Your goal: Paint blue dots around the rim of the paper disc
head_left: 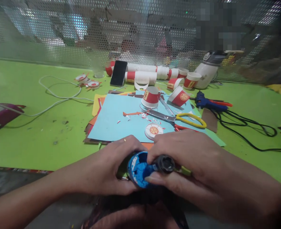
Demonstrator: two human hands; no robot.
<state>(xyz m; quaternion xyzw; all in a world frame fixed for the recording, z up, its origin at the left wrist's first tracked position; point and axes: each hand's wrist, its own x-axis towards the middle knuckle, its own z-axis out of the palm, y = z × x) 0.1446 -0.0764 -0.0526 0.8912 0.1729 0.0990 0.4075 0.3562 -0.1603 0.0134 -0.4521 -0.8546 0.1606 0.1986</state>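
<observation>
A round blue container point(132, 165), its inside coated with thick blue material, is low in the middle, in front of me at the table's near edge. My left hand point(111, 167) is curved around its left side, thumb and fingers gripping it. Over its right side, my right hand point(178, 159) has its thumb and finger closed about a dark cylindrical piece point(165, 163) with a blue end that reaches into the container. What this piece is, I cannot make out. Just beyond the hands lie a white paper disc point(153, 130) with a red-gold print and yellow-and-red-handled scissors point(163, 116).
Light blue paper point(114, 116) tops a paper stack with scraps and a red-white paper cup point(151, 97). A blue glue gun point(209, 103) trails black cable at right. Behind are a phone point(118, 73), paper-cup tubes point(142, 67) and a white kettle-like vessel point(206, 71).
</observation>
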